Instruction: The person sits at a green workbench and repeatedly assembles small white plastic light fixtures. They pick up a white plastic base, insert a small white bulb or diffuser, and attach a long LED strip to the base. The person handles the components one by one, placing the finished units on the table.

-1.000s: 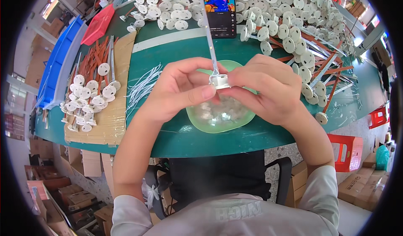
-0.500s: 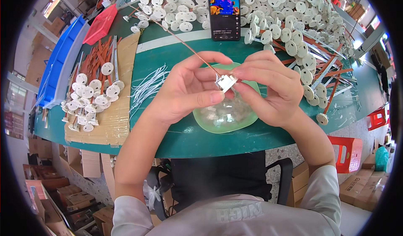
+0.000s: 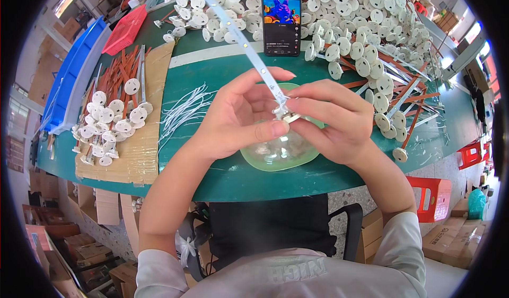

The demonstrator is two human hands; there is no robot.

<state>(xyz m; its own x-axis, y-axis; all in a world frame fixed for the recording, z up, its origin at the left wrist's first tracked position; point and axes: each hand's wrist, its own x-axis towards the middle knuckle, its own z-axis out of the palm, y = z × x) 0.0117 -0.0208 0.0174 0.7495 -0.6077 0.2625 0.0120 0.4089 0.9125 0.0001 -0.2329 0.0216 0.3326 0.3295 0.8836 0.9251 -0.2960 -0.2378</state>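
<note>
Above a pale green bowl, both hands meet at the white round base of an LED strip. The narrow strip rises up and to the left, its face with small yellow LEDs turned to me. My left hand pinches the base between thumb and fingers, index finger extended behind the strip. From the other side, my right hand grips the base with thumb and fingertips, covering part of it. Inside the bowl lie shiny small pieces, too unclear to name. Thin white wires lie on the green table, left of the bowl.
Left, a cardboard sheet carries strips with white discs. Heaps of similar discs cover the back and right. A phone stands behind the bowl. A blue bin and red basket sit far left.
The strip has turned from its thin brown side to its LED face, and its base has tilted between my fingers. My right hand has shifted slightly left and down.
</note>
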